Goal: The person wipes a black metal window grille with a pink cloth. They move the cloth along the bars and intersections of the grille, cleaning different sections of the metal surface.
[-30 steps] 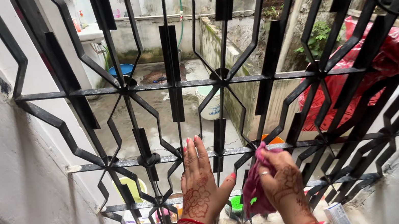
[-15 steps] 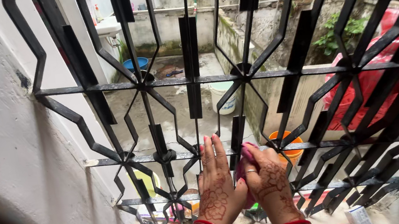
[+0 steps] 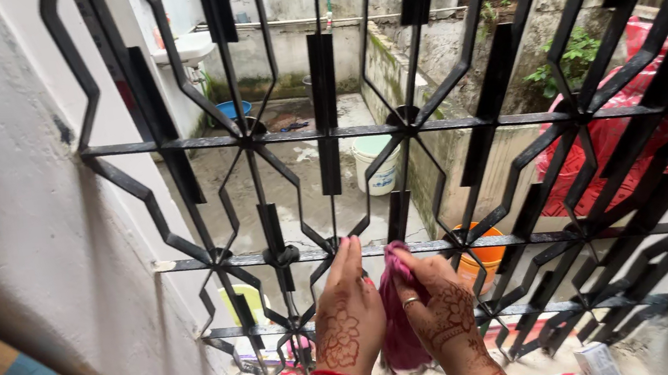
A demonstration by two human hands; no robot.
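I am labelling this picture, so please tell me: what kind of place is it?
Probably a window in a home, above a back yard: a black metal window grille, a wet concrete yard with a white bucket, and a wall-mounted washbasin.

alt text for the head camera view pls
Two hands press a magenta cloth against a black iron window grille; the right hand bunches the cloth, the left hand rests flat beside it. Beyond lies a wet courtyard.
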